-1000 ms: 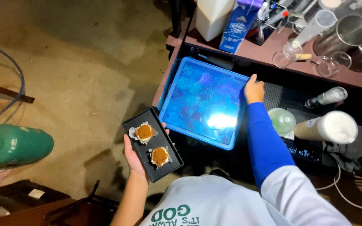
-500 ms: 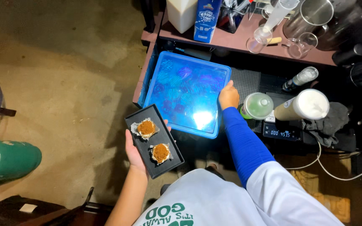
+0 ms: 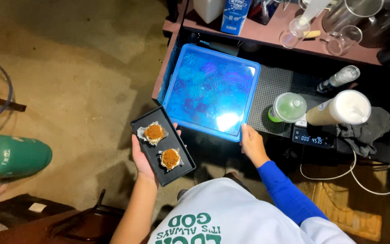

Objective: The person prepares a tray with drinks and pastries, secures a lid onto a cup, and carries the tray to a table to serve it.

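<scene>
My left hand (image 3: 141,159) holds a small black rectangular tray (image 3: 162,145) from underneath, level, out over the floor. Two brown crumb-topped pastries (image 3: 154,133) (image 3: 170,158) sit on it in crinkled paper wraps. My right hand (image 3: 251,141), in a blue sleeve, grips the near right corner of a large blue translucent lidded box (image 3: 211,91) on the counter. The lid shines under a light, and blurred coloured shapes show through it.
Right of the box stand a green-lidded cup (image 3: 287,107), a tall white-capped cylinder (image 3: 339,110) and a digital scale (image 3: 312,138) on a perforated mat. A shelf (image 3: 267,38) behind carries a carton and glassware. A green gas cylinder (image 3: 12,157) lies on the concrete floor.
My right hand has slid from the box's far right edge down to its near right corner. The tray in my left hand stays about where it was.
</scene>
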